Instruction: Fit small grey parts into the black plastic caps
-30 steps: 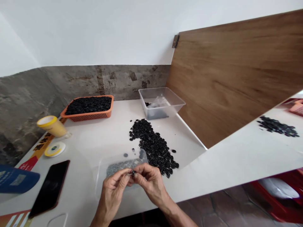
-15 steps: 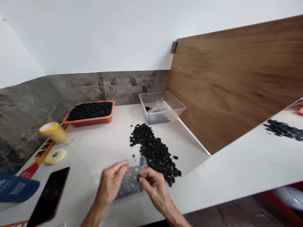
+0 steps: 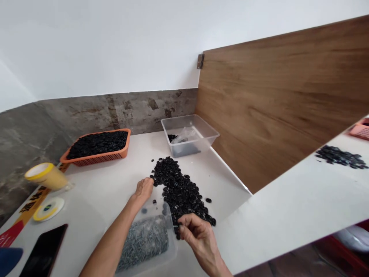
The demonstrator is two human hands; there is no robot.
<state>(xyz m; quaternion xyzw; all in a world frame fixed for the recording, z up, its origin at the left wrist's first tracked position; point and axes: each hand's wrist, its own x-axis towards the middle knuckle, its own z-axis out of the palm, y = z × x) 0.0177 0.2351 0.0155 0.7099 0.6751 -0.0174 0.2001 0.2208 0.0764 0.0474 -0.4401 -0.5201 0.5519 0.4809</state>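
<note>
My left hand [image 3: 145,188] reaches to the left edge of a pile of small black oval plastic pieces [image 3: 184,192]. Its fingers are bent and pressed together beside the outermost pieces; the fingertips are hidden, so what they hold cannot be made out. At the near end of the pile, my right hand [image 3: 200,240] is closed in a pinch, with a small black plastic piece [image 3: 180,225] between thumb and forefinger. Below my hands sits a clear plastic box [image 3: 172,246] of small grey metal screws [image 3: 144,240], partly covered by my left forearm.
An orange basket [image 3: 98,159] heaped with black pieces stands at the back left. Behind the pile is a clear bin [image 3: 196,148] holding a plastic bag. A yellow cup [image 3: 49,177], a round lid [image 3: 49,209] and a phone [image 3: 44,250] lie left. A wooden panel [image 3: 273,104] rises right.
My left hand has moved from above the screw box forward to the pile's left edge. My right hand keeps its pinch, now beside the pile's near end. The view has shifted slightly.
</note>
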